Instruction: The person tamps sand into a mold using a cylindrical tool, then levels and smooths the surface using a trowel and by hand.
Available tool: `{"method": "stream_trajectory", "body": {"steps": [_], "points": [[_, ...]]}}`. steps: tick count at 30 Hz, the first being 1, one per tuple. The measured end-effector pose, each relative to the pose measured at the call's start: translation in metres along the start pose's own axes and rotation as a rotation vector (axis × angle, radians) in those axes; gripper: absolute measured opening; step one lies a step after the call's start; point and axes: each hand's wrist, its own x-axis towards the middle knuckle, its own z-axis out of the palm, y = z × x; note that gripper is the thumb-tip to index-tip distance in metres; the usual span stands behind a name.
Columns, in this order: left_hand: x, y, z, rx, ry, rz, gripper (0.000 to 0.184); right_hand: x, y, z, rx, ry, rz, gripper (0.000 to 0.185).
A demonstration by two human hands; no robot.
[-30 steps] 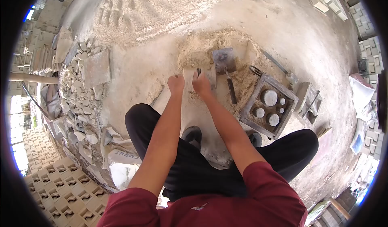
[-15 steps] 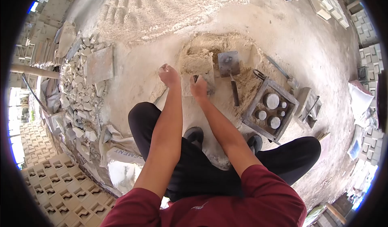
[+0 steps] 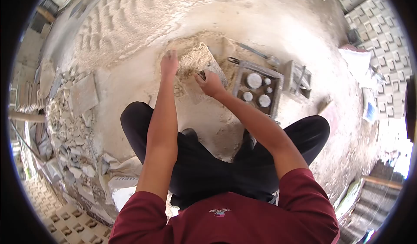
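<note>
My right hand is closed around a small dark handle, at the near side of a flat grey plate. Pale, damp-looking sandy mix is heaped over much of the plate. Whether the handle joins the plate, I cannot tell. My left hand hovers at the plate's left side, smeared by motion, and its fingers do not show clearly. More loose mix lies on the ground around the plate.
To the right is a rectangular metal mould with round pale discs inside. Beside it stand a smaller metal box and a long-handled tool. Broken rubble and a cement bag lie left; raked sand spreads behind.
The view has swung right and the scene has shifted left. The sand-covered plate now sits tilted where the square trowel showed; the trowel is out of sight. My left hand has moved toward the mix.
</note>
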Motion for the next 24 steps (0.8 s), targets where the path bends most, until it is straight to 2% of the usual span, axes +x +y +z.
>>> {"method": "stream_trajectory", "body": {"steps": [1,3,4,6,7,9,11,13,15,19,21,24], "points": [[-0.008,0.029,0.001,-0.016,-0.015,0.017,0.053,-0.006,0.0,-0.022,-0.013,0.022,0.01,0.046],[-0.035,0.088,0.011,-0.124,-0.213,0.07,0.06,-0.025,0.004,-0.067,-0.071,0.003,0.057,0.043],[-0.042,0.101,0.026,-0.14,-0.23,0.083,0.06,-0.035,0.01,-0.086,-0.085,0.014,0.081,0.044],[-0.054,0.129,0.056,-0.194,-0.322,0.287,0.061,-0.056,0.024,-0.12,-0.141,0.052,0.105,0.044],[-0.066,0.146,0.068,-0.204,-0.341,0.3,0.061,-0.067,0.032,-0.136,-0.185,0.068,0.111,0.044],[-0.09,0.178,0.09,-0.268,-0.506,0.404,0.064,-0.091,0.046,-0.162,-0.179,0.071,0.136,0.044],[-0.115,0.207,0.111,-0.181,-0.587,0.49,0.066,-0.114,0.054,-0.181,-0.16,0.127,0.226,0.044],[-0.13,0.22,0.122,-0.08,-0.666,0.584,0.069,-0.13,0.066,-0.192,-0.146,0.157,0.249,0.046],[-0.149,0.227,0.135,0.138,-0.596,0.865,0.074,-0.143,0.079,-0.201,-0.214,0.194,0.272,0.046],[-0.17,0.222,0.161,0.05,-0.668,0.945,0.073,-0.161,0.11,-0.205,-0.162,0.194,0.298,0.047],[-0.174,0.219,0.171,0.052,-0.668,0.94,0.07,-0.164,0.122,-0.204,-0.18,0.266,0.318,0.048],[-0.168,0.208,0.173,0.051,-0.672,0.877,0.063,-0.163,0.136,-0.207,-0.252,0.25,0.405,0.05]]}}
